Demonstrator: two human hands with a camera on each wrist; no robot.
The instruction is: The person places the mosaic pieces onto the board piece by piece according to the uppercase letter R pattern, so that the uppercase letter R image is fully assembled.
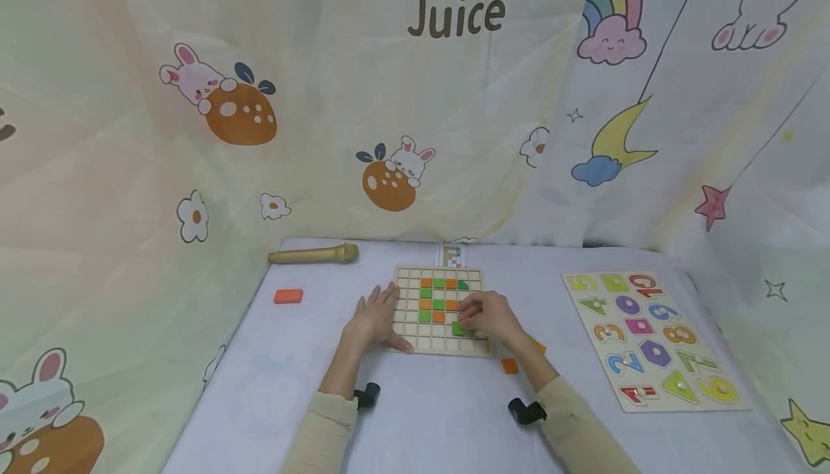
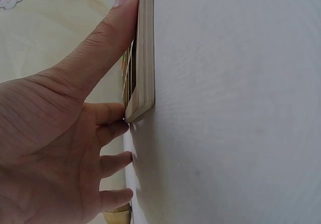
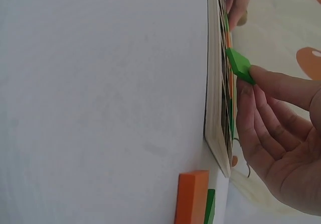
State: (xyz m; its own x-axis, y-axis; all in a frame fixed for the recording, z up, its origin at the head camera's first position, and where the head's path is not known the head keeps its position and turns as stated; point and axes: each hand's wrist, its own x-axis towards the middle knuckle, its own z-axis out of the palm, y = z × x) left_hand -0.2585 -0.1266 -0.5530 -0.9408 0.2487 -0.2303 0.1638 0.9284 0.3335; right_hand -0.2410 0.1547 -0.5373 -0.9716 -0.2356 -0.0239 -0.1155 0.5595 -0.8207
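Observation:
A wooden grid board (image 1: 415, 344) lies on the white table with orange and green tiles set in several of its cells. My left hand (image 1: 375, 319) rests at the board's left side, fingers spread, its thumb on the near edge. Between thumb and fingertips my right hand (image 1: 491, 315) pinches a green square tile (image 3: 238, 64) over the board's lower right part. That tile is tilted in the right wrist view. A dark green tile (image 1: 462, 285) with a rounded corner sits in the upper right of the pattern.
Loose orange tiles (image 1: 509, 366) lie right of the board, near a green one (image 3: 210, 206). Behind the board is a small pattern card (image 1: 452, 256). A gold toy microphone (image 1: 313, 254) and an orange block (image 1: 288, 296) lie left; a number puzzle (image 1: 661, 405) lies right.

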